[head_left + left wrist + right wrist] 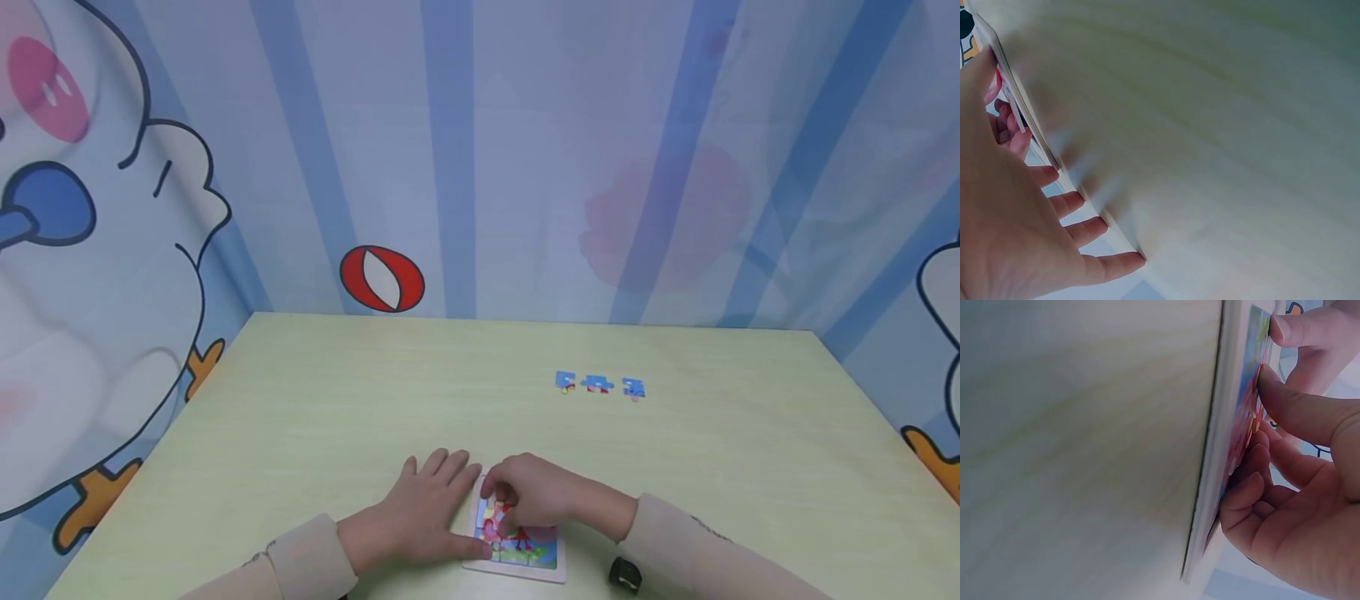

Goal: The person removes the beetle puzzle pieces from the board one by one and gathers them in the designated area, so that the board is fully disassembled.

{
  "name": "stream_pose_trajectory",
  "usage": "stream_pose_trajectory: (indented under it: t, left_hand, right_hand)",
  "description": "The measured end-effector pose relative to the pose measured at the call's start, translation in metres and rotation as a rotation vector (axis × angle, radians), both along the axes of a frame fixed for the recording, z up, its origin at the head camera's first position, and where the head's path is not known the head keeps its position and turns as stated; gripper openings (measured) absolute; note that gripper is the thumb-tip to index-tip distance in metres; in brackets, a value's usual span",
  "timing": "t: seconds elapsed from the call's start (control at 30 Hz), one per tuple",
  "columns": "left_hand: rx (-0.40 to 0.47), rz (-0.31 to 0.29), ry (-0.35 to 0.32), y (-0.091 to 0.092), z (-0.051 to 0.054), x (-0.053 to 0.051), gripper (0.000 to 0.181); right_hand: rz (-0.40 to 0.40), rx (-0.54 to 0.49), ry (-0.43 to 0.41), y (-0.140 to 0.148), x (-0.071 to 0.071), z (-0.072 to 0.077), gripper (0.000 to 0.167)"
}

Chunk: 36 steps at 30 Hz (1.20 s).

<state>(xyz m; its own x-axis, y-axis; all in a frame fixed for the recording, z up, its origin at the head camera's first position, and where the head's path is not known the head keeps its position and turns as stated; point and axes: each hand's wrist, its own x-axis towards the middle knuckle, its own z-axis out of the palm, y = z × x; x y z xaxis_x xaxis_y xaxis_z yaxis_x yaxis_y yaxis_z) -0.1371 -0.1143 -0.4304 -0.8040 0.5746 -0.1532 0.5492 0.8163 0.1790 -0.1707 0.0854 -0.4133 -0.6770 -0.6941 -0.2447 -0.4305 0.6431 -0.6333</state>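
Note:
A small jigsaw puzzle (536, 557) with a pale frame and a colourful picture lies near the table's front edge. My left hand (420, 517) is spread flat at its left, the thumb on the lower left of the frame and the other fingers on the table. My right hand (543, 492) bends over the upper left part, thumb and fingers curled round a piece that they largely hide. In the left wrist view a thin tilted edge (1017, 114) shows by the right hand's fingers. The right wrist view shows the right thumb (1291, 409) low over the picture.
Three loose blue puzzle pieces (597, 384) lie in a row farther back on the table (337, 400), right of centre. A small black object (625, 575) is at the front, below the right sleeve. A printed cloth (525, 167) hangs behind and beside the table.

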Motion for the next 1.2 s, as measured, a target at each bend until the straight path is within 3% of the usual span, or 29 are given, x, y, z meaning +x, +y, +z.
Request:
stream_pose_trajectory:
  t: [0.27, 0.8, 1.2]
  left_hand:
    - [-0.001, -0.001, 0.001, 0.000, -0.001, 0.000, 0.100]
    - [0.002, -0.010, 0.005, 0.000, 0.001, 0.000, 0.099]
    - [-0.007, 0.003, -0.015, 0.001, 0.001, 0.000, 0.100]
  right_hand:
    - [-0.002, 0.027, 0.005, 0.001, 0.000, 0.001, 0.026]
    - [0.030, -0.070, -0.026, 0.005, -0.002, -0.001, 0.016]
    - [0.011, -0.130, -0.065, 0.012, -0.002, 0.001, 0.013]
